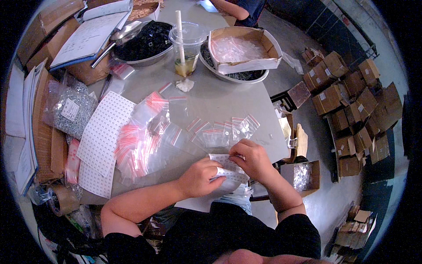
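In the head view, both hands meet over the sheet (235,177), a white printed label sheet that curls up between them, with its lower part trailing below the left hand toward the lap. The left hand (202,177) is mostly closed, its thumb and curled fingers gripping the folded left portion. The right hand (251,157) is partly curled, thumb and fingertips drawn together at the sheet's upper edge; whether they pinch a single label is too small to tell.

Just beyond the hands lies a row of bags (215,137), small and red-striped, some bearing a round sticker. Left of the left hand is the bag pile (138,152), and past it the spare sheets (105,123). The screw bag (74,108) is farther left.

The table's (246,101) right edge runs just past the right hand, with an open box (314,174) lower down beyond it. The near edge passes by the left forearm. Ahead of the hands, grey tabletop stretches from the row to the right bowl (252,79); the cup (191,48) and left bowl (151,58) bound it farther off. On the left, the pile limits sideways room.
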Motion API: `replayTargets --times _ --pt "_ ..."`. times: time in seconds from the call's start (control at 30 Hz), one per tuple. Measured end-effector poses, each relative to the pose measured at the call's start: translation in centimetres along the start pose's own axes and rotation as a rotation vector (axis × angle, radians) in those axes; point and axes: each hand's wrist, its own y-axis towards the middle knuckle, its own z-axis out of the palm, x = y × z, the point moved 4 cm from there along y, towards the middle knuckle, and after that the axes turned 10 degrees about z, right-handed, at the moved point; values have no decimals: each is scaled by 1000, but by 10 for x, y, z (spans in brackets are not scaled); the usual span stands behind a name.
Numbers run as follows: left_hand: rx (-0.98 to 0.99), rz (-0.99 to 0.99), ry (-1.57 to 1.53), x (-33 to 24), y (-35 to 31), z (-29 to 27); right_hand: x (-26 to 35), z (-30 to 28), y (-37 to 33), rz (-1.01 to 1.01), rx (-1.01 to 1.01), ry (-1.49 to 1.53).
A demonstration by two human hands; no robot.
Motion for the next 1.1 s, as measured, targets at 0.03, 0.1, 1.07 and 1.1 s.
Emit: replayTargets --times 0.03,0.1,1.07,1.1 --pt "10 -12 -4 1 0 0 -1 0 0 -1 13 -7" --pt "15 -26 -11 0 1 0 -2 1 1 -33 53 -30" --pt "12 -64 -1 1 -1 -4 -56 -15 81 239 75 -97" --pt "8 -58 -5 1 -1 -4 -53 -18 80 306 69 -121"
